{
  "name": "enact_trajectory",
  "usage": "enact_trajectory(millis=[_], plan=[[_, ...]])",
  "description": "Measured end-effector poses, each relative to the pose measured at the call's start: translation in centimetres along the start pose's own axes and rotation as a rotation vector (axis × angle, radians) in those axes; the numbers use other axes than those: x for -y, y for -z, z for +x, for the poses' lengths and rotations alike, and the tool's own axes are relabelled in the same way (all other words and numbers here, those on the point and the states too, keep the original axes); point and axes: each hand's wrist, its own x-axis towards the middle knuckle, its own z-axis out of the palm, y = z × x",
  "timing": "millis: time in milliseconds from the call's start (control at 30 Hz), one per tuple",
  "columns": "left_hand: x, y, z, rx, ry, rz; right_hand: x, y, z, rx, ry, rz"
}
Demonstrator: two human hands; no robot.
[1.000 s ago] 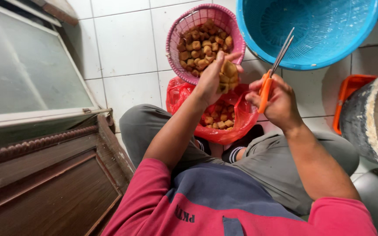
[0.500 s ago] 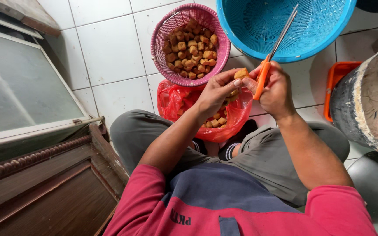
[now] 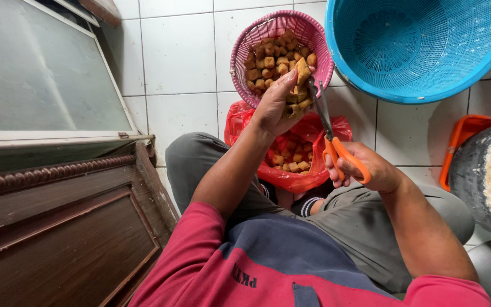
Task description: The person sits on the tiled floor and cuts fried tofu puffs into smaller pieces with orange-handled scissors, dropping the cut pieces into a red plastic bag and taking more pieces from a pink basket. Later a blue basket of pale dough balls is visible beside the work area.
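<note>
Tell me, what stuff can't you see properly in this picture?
Head view only:
- Blue basket: top and right side cut off by the picture's edge.
- Red bag: partly hidden behind the left hand and scissors.
- Orange tray: mostly hidden behind the grey drum.
- Golden pieces in the left hand: too bunched to count.
- Scissor handles: covered by the right hand.

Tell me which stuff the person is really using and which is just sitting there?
In use: left hand holding a fried tofu piece; right hand with orange-handled scissors; pink basket; red bag.

Just sitting: blue basket, orange tub, wooden cabinet.
</note>
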Motion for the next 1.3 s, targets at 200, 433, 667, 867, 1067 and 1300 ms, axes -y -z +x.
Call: enact_trajectory(millis=[200,433,667,867,1067,1300], plan=[[0.1,-0.1,0.2,0.047,-0.026,0.042,-0.4,0.3,0.3,0.023,0.009,0.043],[0.1,-0.1,-0.1,0.25,-0.133,0.235,-0.3,0.2,0.2,0.001,0.027,0.094],[1.3,0.0,-0.5,0.236,-0.013,0.497,0.4,0.7,0.7,-0.029,0.076,0.083],[0.7,2.8,2.1,-0.047,-0.179,0.629,0.1,0.5,1.1,-0.287,0.106,0.041],[-3.4,4.9,3.3,-0.243,-0.17,0.204,1.4,0.5,1.4,-0.358,0.273,0.074],[2.7,1.6,1.2,0.055,0.012,-0.2,1.7,-1.1,2.4,-0.679,0.588,-0.476]])
